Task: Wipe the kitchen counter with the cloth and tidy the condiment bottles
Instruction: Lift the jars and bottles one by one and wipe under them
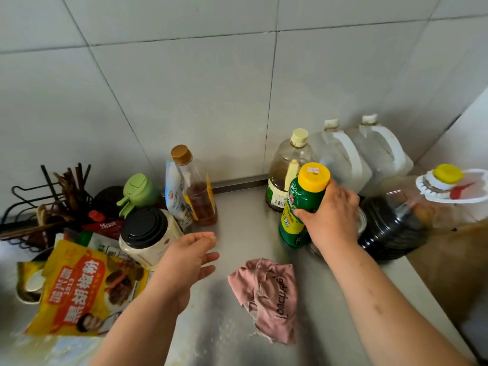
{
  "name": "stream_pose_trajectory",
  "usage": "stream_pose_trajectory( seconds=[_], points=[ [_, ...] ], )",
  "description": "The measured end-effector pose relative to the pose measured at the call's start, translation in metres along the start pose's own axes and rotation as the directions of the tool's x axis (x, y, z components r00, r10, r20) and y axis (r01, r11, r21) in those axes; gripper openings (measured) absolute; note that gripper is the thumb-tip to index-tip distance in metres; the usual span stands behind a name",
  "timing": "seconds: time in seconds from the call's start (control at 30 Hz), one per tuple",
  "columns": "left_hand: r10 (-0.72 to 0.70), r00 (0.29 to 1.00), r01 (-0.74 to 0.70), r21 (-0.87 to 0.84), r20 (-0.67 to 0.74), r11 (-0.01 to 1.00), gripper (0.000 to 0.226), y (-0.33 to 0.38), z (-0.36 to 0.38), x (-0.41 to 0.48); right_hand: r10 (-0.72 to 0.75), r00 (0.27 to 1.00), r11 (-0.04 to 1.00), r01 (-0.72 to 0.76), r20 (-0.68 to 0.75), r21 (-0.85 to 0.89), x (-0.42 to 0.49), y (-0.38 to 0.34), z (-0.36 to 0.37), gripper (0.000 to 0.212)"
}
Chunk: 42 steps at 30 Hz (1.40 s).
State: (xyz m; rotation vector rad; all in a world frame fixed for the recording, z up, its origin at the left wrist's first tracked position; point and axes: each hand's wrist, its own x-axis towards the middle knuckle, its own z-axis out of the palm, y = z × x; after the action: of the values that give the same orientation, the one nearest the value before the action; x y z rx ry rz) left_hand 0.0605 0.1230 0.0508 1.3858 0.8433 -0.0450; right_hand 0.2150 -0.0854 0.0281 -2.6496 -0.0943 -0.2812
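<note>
We see the right hand (pixel 332 215) with its grip curled round the middle of a green plastic bottle with a yellow cap (pixel 298 207), which leans to the right at the back right of the grey steel tabletop (pixel 243 215) (whether its base touches the steel we cannot tell). Just behind it stands a clear bottle with a cream cap (pixel 285 170), and beside that two clear handled jugs (pixel 340 157) against the tiled wall (pixel 211 88). The left hand (pixel 190 257) hovers with its grip spread and fingers relaxed, holding nothing, near a white jar with a black lid (pixel 148 233) and a tall amber bottle with a gold cap (pixel 198 191). A crumpled pink cloth (pixel 266 297) lies on the tabletop between the forearms.
</note>
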Motion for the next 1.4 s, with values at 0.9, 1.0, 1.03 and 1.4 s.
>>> stream_pose_trajectory(
  seconds=[0.9,1.0,1.03,1.4],
  points=[
    [-0.063,0.985,0.047,-0.102,-0.162,0.994,0.015,-0.006,-0.045,-0.014,-0.377,0.832,0.886,0.195,0.407,0.422,-0.005,-0.146,0.068,0.101],
    [-0.075,0.979,0.053,-0.118,-0.189,0.992,0.017,-0.008,-0.051,-0.018,-0.418,0.787,0.865,0.191,0.455,0.464,0.008,-0.175,0.089,0.106],
    [-0.082,0.978,0.059,-0.120,-0.192,0.991,0.018,-0.008,-0.053,-0.020,-0.421,0.785,0.860,0.186,0.455,0.474,0.012,-0.179,0.093,0.104],
    [0.436,0.883,-0.240,0.632,-0.173,0.737,0.056,0.035,-0.035,0.021,-0.354,0.857,0.880,0.170,0.374,0.444,0.003,-0.132,0.077,0.089]
  ],
)
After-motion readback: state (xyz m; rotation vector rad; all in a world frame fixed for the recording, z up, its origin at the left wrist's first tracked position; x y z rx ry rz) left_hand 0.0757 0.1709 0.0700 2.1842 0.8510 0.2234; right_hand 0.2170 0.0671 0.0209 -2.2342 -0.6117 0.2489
